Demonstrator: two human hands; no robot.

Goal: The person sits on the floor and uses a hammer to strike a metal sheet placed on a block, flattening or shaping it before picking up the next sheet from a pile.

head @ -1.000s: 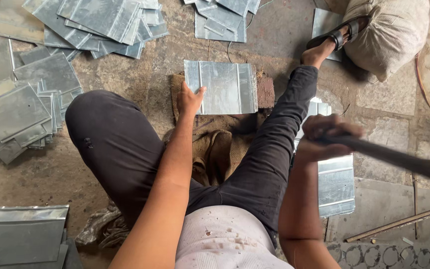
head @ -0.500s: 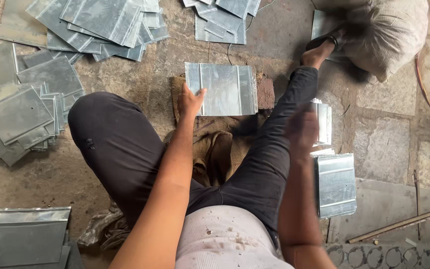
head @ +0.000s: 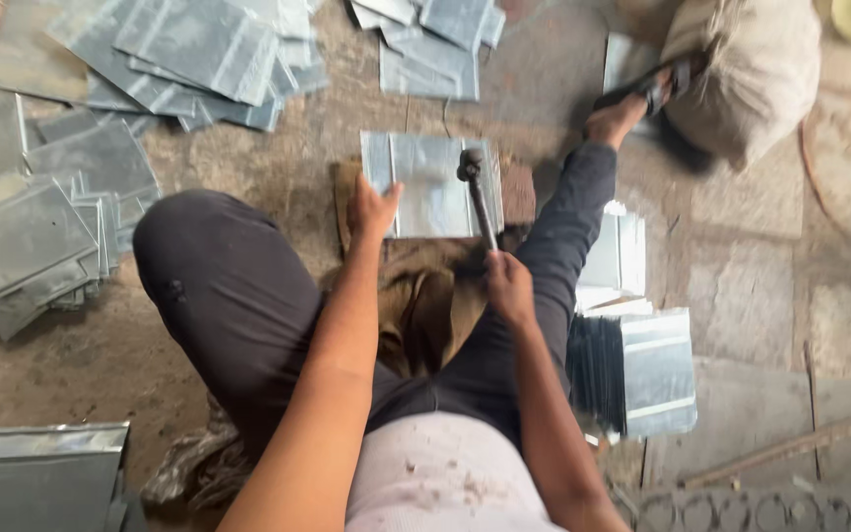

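- Grey sheet metal fills the head view: one flat metal sheet point(head: 432, 184) lies on a low block point(head: 516, 192) between the person's spread legs, just beyond a piece of brown sacking point(head: 435, 296) on the floor.
- The left hand point(head: 374, 209) lies flat on the near-left corner of that sheet, fingers spread and pressing down, gripping nothing; judging by the pose, it pins the sheet so that it does not jump or slide on the block.
- The right hand point(head: 509, 286) is closed around the near end of a hammer point(head: 478, 192), whose dark handle runs away from the body and whose head rests on the far-right part of the sheet, close to its right edge.
- Both forearms reach forward from the body, the left one long and nearly straight, the right one bent in at the wrist so that the hammer handle points far and slightly left.
- A stack of folded sheets point(head: 642, 369) stands just to the right of the right leg, within easy reach of the hammer hand, which seems to be why it sits there.
- Loose piles of sheets point(head: 27, 236) lie on the left, and more are scattered at the far edge point(head: 189, 49).
- A stuffed pale sack point(head: 755, 74) rests far right, beside the person's sandalled foot point(head: 632, 103).
- On the near left, another sheet pile point(head: 36, 478) lies on the stone floor point(head: 760, 296).
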